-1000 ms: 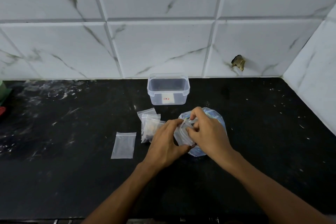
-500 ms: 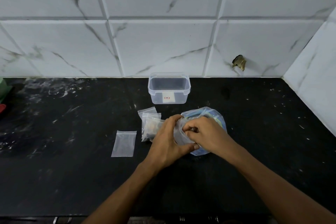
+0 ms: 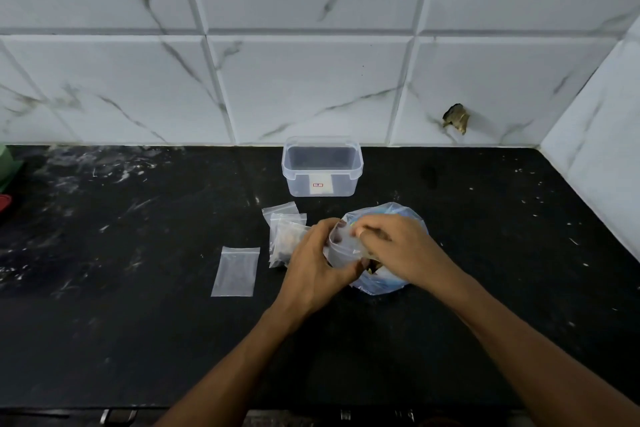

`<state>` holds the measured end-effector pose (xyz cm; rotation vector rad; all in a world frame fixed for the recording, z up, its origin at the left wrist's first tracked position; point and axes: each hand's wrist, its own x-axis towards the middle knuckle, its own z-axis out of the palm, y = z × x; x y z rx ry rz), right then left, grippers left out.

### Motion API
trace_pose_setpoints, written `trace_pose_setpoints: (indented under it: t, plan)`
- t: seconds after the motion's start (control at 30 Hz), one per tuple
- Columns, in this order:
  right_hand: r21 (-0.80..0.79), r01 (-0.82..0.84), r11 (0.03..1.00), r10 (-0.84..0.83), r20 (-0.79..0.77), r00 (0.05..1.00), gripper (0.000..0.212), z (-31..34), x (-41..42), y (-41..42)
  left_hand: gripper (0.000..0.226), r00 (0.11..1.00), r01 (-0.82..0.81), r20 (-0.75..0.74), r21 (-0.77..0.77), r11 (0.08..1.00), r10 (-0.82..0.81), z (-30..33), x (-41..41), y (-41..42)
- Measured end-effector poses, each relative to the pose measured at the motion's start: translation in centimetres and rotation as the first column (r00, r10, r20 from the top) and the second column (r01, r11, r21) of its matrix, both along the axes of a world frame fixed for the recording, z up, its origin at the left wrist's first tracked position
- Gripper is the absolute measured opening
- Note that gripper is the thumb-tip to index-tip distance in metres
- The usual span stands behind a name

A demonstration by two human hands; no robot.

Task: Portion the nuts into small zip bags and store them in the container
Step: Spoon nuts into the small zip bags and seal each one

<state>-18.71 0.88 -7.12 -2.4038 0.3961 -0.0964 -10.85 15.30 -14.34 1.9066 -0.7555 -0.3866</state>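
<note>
1. Head view, the hands: the left hand (image 3: 311, 263) curls its fingers round a small clear zip bag (image 3: 341, 248), holding its mouth up and open. The right hand (image 3: 394, 250) has its fingers bunched and bent down at that mouth, pinching its rim or dropping something in; which, I cannot tell. Both work directly over the large blue-tinted bag of nuts (image 3: 391, 282), which lies on the black countertop (image 3: 138, 322) under the right hand.

2. Head view, progress: a few small bags (image 3: 285, 236) lie stacked just left of the left hand, and at least one looks to hold brownish nuts, so some portions seem done. One flat empty zip bag (image 3: 236, 271) lies further left, apart from the stack. The clear lidless container (image 3: 322, 166) stands near the wall behind the bags and appears empty, so storing has not begun.

3. Against the earlier pictures: the right hand's fingers, raised above the bag mouth a second ago, have dipped to it. The stack, empty bag and container have not moved.
</note>
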Motion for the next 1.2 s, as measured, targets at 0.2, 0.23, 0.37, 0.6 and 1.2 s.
trace_pose_setpoints:
  t: [0.2, 0.23, 0.37, 0.6, 1.2]
  plan:
    - [-0.080, 0.236, 0.968, -0.240, -0.046, 0.970, 0.007, -2.1, -1.1, -4.8, 0.060, 0.998, -0.017, -0.064, 0.027, 0.999, 0.019, -0.5, 0.5, 1.0]
    - [-0.173, 0.212, 0.962, -0.238, -0.150, 0.960, 0.006, -3.1, -1.7, -5.5, 0.061, 0.997, -0.016, -0.068, 0.034, 0.999, 0.018, -0.7, 0.3, 1.1]
    - [-0.279, 0.088, 0.956, -0.196, -0.387, 0.901, 0.019, -6.0, -3.1, -5.5, 0.065, 0.993, 0.052, -0.106, 0.079, 0.996, -0.043, -2.0, -0.2, 1.3]
    - [-0.362, 0.064, 0.930, -0.200, -0.352, 0.915, 0.029, -8.1, -1.9, -4.0, 0.085, 0.986, 0.155, -0.088, 0.176, 0.972, -0.141, -4.2, -1.3, 0.4]
    - [-0.701, -0.111, 0.705, -0.054, -0.209, 0.976, 0.020, -5.4, -0.1, -8.3, 0.080, 0.968, 0.186, -0.193, 0.106, 0.977, -0.163, -5.4, -1.5, -1.0]
